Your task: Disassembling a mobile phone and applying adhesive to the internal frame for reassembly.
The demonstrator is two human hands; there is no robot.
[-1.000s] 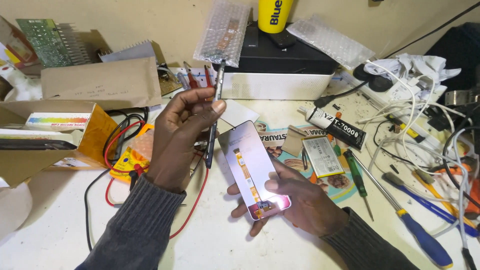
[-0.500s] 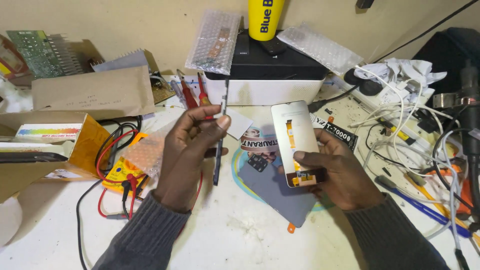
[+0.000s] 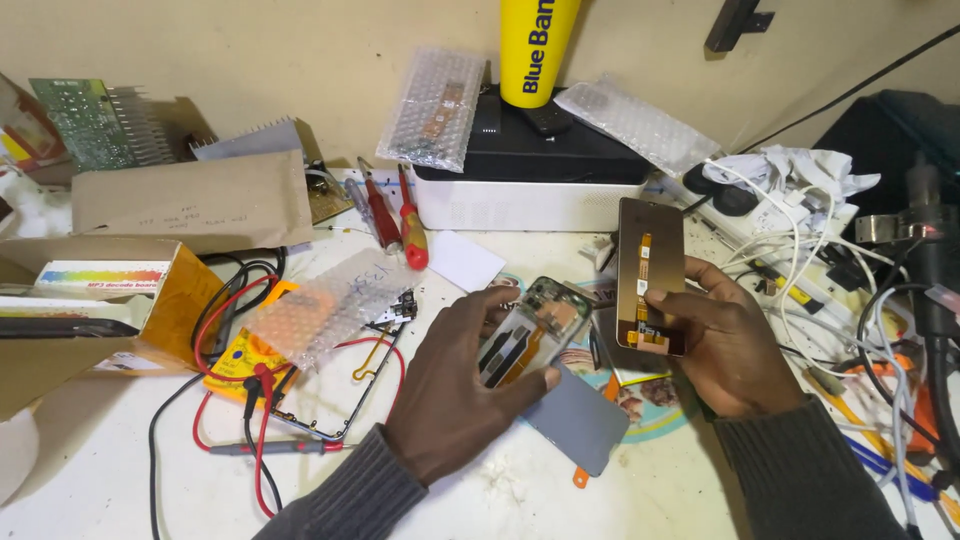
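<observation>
- Head view: the left hand (image 3: 450, 385) grips an opened phone body (image 3: 530, 330) by its lower edge, internals and an orange flex ribbon facing up.
- The right hand (image 3: 725, 345) holds a replacement screen panel (image 3: 650, 270) upright, pinched between thumb and fingers, back side toward the camera.
- Landmark: the white box (image 3: 530, 200) at the rear of the bench. The phone body lies in front of it; the screen panel is in front and to its right.
- Step in hand, as judged: comparing or aligning the panel with the phone body. The next move likely calls for matching connector to socket, with light grip on the panel edges.
- Surface: a white worktable (image 3: 480, 500). A grey panel (image 3: 580, 420) lies flat just below the phone body. Red-handled screwdrivers (image 3: 395, 215) lie left of the box; a yellow multimeter (image 3: 240, 350) with red and black leads sits farther left and forward.
- Room: a beige wall (image 3: 300, 50) behind the box.
</observation>
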